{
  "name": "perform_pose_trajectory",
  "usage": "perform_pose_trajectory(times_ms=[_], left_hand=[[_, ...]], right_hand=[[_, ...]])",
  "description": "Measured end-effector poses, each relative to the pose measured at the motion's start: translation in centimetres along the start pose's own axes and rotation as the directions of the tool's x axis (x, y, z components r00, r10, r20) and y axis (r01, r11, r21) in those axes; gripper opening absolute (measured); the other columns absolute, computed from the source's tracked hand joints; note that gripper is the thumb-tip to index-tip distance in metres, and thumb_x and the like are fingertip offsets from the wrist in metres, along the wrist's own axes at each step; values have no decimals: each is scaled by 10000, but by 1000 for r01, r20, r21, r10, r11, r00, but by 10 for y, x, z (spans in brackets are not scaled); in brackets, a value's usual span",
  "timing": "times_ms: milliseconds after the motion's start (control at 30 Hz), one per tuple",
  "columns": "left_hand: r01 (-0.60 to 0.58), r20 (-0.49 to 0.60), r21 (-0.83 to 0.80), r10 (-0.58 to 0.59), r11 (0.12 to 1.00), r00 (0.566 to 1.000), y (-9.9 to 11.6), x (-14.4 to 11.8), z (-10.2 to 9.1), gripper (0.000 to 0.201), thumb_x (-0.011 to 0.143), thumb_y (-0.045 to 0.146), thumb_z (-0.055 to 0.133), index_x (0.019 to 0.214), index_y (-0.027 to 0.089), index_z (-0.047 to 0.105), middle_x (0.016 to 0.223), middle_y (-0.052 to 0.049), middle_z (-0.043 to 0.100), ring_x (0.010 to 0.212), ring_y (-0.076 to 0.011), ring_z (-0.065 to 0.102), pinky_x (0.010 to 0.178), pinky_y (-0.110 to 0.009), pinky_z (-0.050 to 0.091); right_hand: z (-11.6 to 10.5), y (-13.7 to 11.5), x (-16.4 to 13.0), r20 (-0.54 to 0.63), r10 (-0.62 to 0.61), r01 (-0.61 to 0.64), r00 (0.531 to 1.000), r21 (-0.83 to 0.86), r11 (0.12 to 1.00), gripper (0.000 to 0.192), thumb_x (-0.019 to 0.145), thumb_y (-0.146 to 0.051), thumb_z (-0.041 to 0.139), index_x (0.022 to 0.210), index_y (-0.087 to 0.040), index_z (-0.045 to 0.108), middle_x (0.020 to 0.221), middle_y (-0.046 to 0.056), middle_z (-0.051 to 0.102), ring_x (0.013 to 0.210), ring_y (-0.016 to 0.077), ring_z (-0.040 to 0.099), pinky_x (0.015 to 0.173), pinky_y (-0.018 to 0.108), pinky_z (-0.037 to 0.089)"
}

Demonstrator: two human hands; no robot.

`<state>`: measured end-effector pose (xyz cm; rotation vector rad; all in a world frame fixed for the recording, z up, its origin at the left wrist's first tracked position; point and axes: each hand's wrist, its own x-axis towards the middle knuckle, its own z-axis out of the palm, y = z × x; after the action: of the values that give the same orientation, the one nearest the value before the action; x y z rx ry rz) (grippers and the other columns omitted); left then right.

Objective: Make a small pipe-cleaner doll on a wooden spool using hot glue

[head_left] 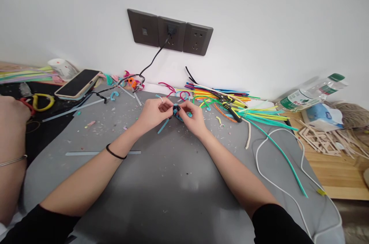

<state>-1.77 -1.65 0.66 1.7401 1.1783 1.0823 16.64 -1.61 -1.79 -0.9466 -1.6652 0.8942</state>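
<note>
A small blue pipe-cleaner piece (176, 112) is pinched between the left hand (154, 111) and the right hand (192, 116), which are brought together just above the centre of the frame, fingertips closed on it from both sides so that it is kept off the grey worktop (173, 182) and steadied, it seems, for bending; a loose blue tail is left trailing down to the left. A black band is worn on the left wrist. To the right of the hands a fan of coloured pipe cleaners (245, 107) is spread within easy reach, with yellow-handled pliers (230, 105) laid across it. A white cable (276, 182) is looped through the lower right. A phone (77, 82) is propped at upper left, and a wall socket panel (170, 32) is mounted above. Another person's arm (11, 151) is seen at the left edge.
</note>
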Motion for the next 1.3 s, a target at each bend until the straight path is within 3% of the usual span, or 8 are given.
perform_pose_trajectory(times_ms=[133, 200, 467, 700, 900, 1300], left_hand=[[28, 45, -48, -26, 998, 999, 0, 5, -7, 260, 770, 436, 730, 818, 181, 709, 700, -30, 720, 593, -147, 623, 576, -261, 521], [50, 93, -63, -44, 997, 995, 2, 7, -11, 293, 758, 465, 748, 816, 180, 710, 708, -27, 713, 588, -136, 592, 564, -252, 496], [174, 210, -61, -158, 983, 965, 11, 7, -20, 367, 714, 505, 782, 823, 159, 730, 632, 12, 611, 530, -90, 448, 491, -214, 350], [142, 242, -26, -132, 990, 961, 10, 8, -19, 328, 729, 489, 746, 796, 169, 714, 701, -4, 663, 599, -116, 516, 589, -248, 428], [135, 244, -22, -126, 991, 962, 7, 7, -18, 328, 723, 495, 754, 752, 174, 694, 674, 5, 634, 601, -120, 515, 584, -252, 412], [259, 278, -193, -200, 946, 940, 13, 6, -11, 390, 691, 522, 859, 764, 164, 724, 665, -14, 665, 594, -117, 534, 566, -243, 411]], right_hand=[[-2, 3, 1, 17, -10, 8, 1000, 76, 997, 254, 984, -393, 578, 1148, -237, 695, 978, 57, 754, 817, 179, 695, 778, 330, 574], [-3, 3, 1, 49, -37, 33, 998, 73, 997, 278, 992, -394, 587, 1190, -244, 711, 1064, 73, 763, 870, 184, 705, 815, 337, 582], [-9, 5, 6, 101, -134, 128, 986, 70, 989, 281, 997, -455, 617, 1070, -249, 793, 1028, 72, 777, 951, 202, 705, 831, 343, 581], [-7, 7, 6, 94, -75, 59, 993, 161, 985, 249, 935, -466, 708, 958, -235, 797, 947, 56, 773, 885, 181, 702, 757, 310, 567], [-5, 8, 6, 81, -61, 42, 995, 213, 976, 263, 889, -493, 761, 906, -232, 786, 915, 50, 758, 869, 178, 687, 732, 310, 545], [-4, 9, 7, 16, -76, 68, 997, 281, 957, 263, 879, -492, 786, 820, -237, 761, 822, 21, 710, 780, 161, 644, 692, 300, 514]])
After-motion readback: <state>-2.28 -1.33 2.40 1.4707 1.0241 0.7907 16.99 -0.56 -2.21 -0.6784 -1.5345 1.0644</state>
